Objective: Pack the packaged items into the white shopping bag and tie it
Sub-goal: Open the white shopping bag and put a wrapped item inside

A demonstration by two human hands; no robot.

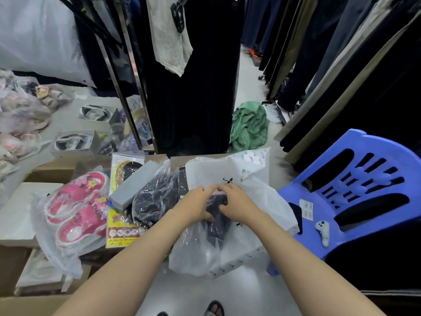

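Packing, early stage: left hand (pixel 197 207) and right hand (pixel 237 207) are both gripping the dark packaged garment (pixel 216 218) lying on the white shopping bag (pixel 252 179). The pink shoes pack (pixel 77 210) and other packages are waiting left of the bag, which is not yet tied.

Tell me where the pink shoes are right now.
In the head view, the bagged pink shoes lie at the left, just left of the yellow packet and the grey box.

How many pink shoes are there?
2. Both lie in one clear plastic bag on the left: far pink shoe, near pink shoe just below it. Others could be hidden.
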